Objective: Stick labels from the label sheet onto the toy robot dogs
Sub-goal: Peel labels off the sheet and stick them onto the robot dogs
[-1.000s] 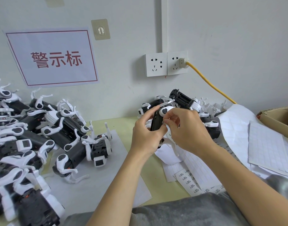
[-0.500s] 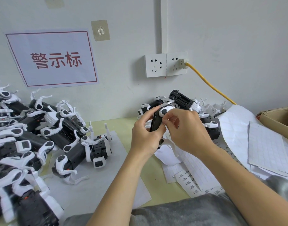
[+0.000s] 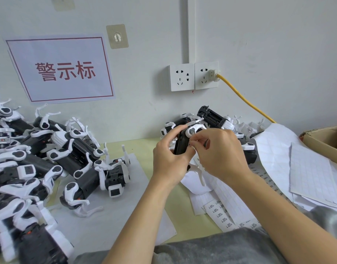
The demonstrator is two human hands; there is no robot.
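**Ana:** Barely anything has shifted since a second ago: both hands hover over the same spot above the table (image 3: 144,147), and the right fingertips have nudged only a touch along the dog's body.

**Ben:** Talk me through the left hand (image 3: 168,159).

**Ana:** It comes up from below, wrist bent back, grip clamped on the toy robot dog (image 3: 183,139): thumb across the near side of the black body, index finger arched over the top.

**Ben:** And the right hand (image 3: 219,153)?

**Ana:** Angled in from the right, fingers curled, thumb and forefinger pinched together on a small white label (image 3: 192,144) right against the dog's black side. How much of it is stuck down, I cannot tell.

**Ben:** How does the dog look?

**Ana:** Held up off the table, black body, white leg joint with a grey round hub facing the camera, a thin white leg poking up behind it and another white leg hanging below the hands.

**Ben:** Where's the rest?

**Ana:** A heap of black-and-white dogs (image 3: 49,153) on the left, a smaller cluster (image 3: 213,116) behind the hands by the wall. The label sheet (image 3: 223,210) with printed labels lies below the right wrist, with peeled sheets (image 3: 312,170) stacked to the right.
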